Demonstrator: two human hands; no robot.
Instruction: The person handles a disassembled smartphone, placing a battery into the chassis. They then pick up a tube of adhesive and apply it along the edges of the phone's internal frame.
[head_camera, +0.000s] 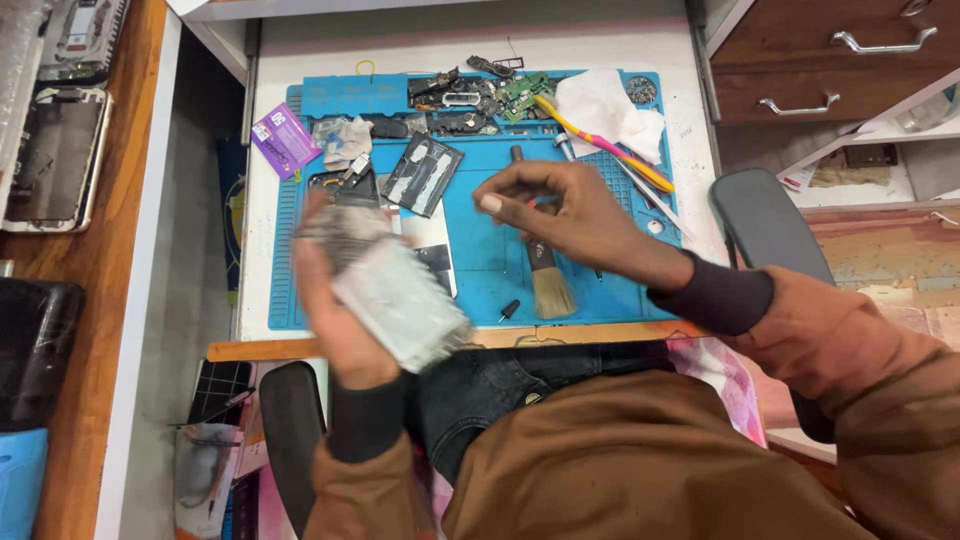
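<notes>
A blurred grey flat device (400, 305) is gripped in the left hand (335, 300) above the blue mat (490, 265). The right hand (570, 215), fingers pinched empty, is held over a brush (545, 275).

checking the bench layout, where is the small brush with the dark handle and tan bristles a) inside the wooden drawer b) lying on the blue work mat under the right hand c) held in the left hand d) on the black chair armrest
b, the small brush with the dark handle and tan bristles lies on the blue work mat, partly under the right hand, while the left hand holds a blurred grey flat block.
</notes>
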